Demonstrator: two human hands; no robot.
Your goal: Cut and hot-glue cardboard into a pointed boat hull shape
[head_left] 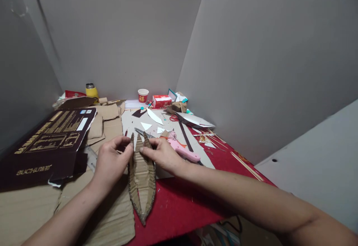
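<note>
A long, boat-shaped piece of corrugated cardboard (142,175) lies lengthwise before me, its closed point toward me and its far end split into separate tips. My left hand (113,160) pinches its left side strip near the far end. On the right side, my right hand (163,154) grips the other side strip, thumb on the inner face. Scissors (140,131) rest just beyond the far tips. Close to my right hand is a pink glue gun (184,151) lying on the grey board (205,159).
A dark printed box panel (53,141) and cardboard sheets (30,207) cover the left. Farther back stand a yellow bottle (91,91), a paper cup (143,96) and a red box (162,101). Thin sticks (246,166) lie right on the red cloth (179,208).
</note>
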